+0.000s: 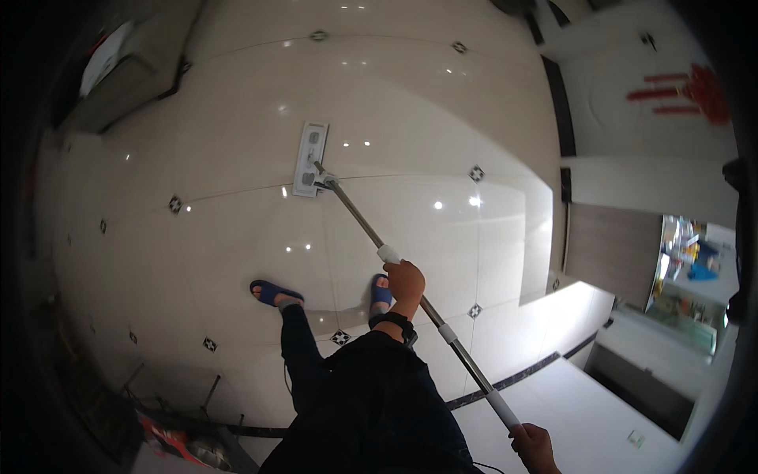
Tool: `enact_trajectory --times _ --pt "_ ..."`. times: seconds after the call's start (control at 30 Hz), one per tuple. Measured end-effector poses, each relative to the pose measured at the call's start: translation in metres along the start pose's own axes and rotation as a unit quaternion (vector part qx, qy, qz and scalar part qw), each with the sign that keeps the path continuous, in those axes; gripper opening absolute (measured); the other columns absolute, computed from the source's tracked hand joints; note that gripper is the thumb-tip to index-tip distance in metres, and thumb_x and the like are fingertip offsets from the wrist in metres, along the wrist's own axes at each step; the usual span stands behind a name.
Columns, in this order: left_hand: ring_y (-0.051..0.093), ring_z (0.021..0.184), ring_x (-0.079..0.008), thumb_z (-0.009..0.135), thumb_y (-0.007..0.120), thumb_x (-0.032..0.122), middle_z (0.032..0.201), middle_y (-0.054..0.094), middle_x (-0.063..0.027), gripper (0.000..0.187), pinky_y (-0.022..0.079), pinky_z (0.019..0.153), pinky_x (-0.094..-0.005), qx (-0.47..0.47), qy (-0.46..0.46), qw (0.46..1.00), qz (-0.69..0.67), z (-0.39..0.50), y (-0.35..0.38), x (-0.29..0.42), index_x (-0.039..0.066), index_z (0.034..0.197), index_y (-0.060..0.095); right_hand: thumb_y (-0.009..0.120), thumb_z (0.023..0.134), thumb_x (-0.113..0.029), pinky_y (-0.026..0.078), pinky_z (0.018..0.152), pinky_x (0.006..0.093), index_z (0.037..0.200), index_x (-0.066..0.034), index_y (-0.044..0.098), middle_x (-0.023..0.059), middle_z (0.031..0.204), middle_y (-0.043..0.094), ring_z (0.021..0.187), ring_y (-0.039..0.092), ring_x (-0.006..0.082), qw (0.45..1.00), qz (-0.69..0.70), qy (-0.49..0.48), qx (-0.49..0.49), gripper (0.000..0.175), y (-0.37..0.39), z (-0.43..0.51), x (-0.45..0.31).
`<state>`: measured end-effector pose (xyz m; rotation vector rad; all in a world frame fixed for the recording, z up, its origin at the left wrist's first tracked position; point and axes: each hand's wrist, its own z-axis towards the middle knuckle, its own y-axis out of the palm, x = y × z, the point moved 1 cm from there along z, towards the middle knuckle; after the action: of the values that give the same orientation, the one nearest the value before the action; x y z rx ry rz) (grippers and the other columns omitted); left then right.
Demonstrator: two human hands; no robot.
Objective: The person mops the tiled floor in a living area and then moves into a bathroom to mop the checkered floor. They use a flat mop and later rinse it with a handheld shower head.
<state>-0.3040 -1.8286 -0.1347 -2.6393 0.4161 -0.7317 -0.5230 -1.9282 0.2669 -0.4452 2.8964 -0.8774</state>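
A flat mop runs diagonally across the view, its metal pole [357,214] sloping from the floor up to the lower right. My left hand [406,279] grips the pole just below a white collar [388,254]; a dark band circles that wrist. Around the white end grip [502,410] my right hand [532,445] is closed, at the lower right. The rectangular white mop head [310,159] lies on the glossy tiled floor [249,148], ahead of my feet. Its underside is hidden.
My feet wear blue slippers [277,292]. A cabinet-like piece of furniture [133,83] stands at upper left. Thin metal legs [211,392] rise at lower left. To the right are a wall with a red hanging ornament [702,95], a doorway threshold and a white panel [568,403].
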Motion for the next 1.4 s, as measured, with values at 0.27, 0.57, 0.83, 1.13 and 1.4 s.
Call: enact_trajectory --times 0.27,0.57,0.83,1.13,1.4 --pt "0.067 0.077 -0.0402 0.095 0.050 0.022 0.087 0.065 -0.0257 0.031 0.057 0.064 -0.0458 -0.090 0.102 0.981 0.139 -0.115 0.161 -0.027 -0.006 0.103 0.039 0.056 0.090 -0.013 0.044 0.047 0.0387 0.091 -0.0020 0.058 0.0093 0.066 0.052 0.052 0.053 0.0229 0.976 -0.159 -0.146 0.030 0.011 -0.002 0.008 0.175" --pt "0.067 0.084 -0.0388 0.089 0.056 0.018 0.099 0.060 -0.0267 0.040 0.057 0.066 -0.0449 -0.253 0.143 0.928 0.233 -0.217 0.194 -0.115 -0.010 0.110 0.038 0.027 0.098 -0.062 0.037 0.039 0.0308 0.065 -0.0027 0.054 0.0068 0.047 0.045 0.046 0.047 0.0167 0.953 0.136 0.204 -0.179 0.073 -0.003 -0.057 0.220" --pt "0.066 0.085 -0.0446 0.087 0.055 0.021 0.096 0.060 -0.0363 0.063 0.056 0.069 -0.0502 -0.381 0.097 0.916 0.083 -0.210 0.165 -0.141 -0.019 0.122 0.021 0.024 0.096 -0.065 0.036 0.038 0.0301 0.062 -0.0050 0.052 0.0056 0.045 0.043 0.042 0.044 0.0164 0.923 0.174 0.218 -0.265 0.074 -0.021 -0.063 0.165" --pt "0.062 0.078 -0.0483 0.085 0.058 0.016 0.089 0.057 -0.0370 0.061 0.052 0.067 -0.0523 -0.245 0.011 0.954 -0.172 -0.102 0.040 -0.094 -0.015 0.119 0.017 0.022 0.094 -0.069 0.034 0.037 0.0291 0.059 -0.0085 0.049 0.0036 0.042 0.041 0.038 0.041 0.0161 0.814 0.247 0.349 -0.394 0.075 -0.028 -0.013 0.130" --pt "0.059 0.080 -0.0472 0.084 0.058 0.012 0.086 0.053 -0.0319 0.050 0.047 0.070 -0.0517 -0.011 0.047 0.945 -0.324 -0.052 -0.073 -0.151 -0.013 0.114 0.027 0.027 0.096 -0.064 0.035 0.044 0.0248 0.074 -0.0105 0.057 -0.0015 0.056 0.045 0.049 0.041 0.0105 0.886 -0.055 0.221 -0.404 0.066 -0.003 0.011 0.020"
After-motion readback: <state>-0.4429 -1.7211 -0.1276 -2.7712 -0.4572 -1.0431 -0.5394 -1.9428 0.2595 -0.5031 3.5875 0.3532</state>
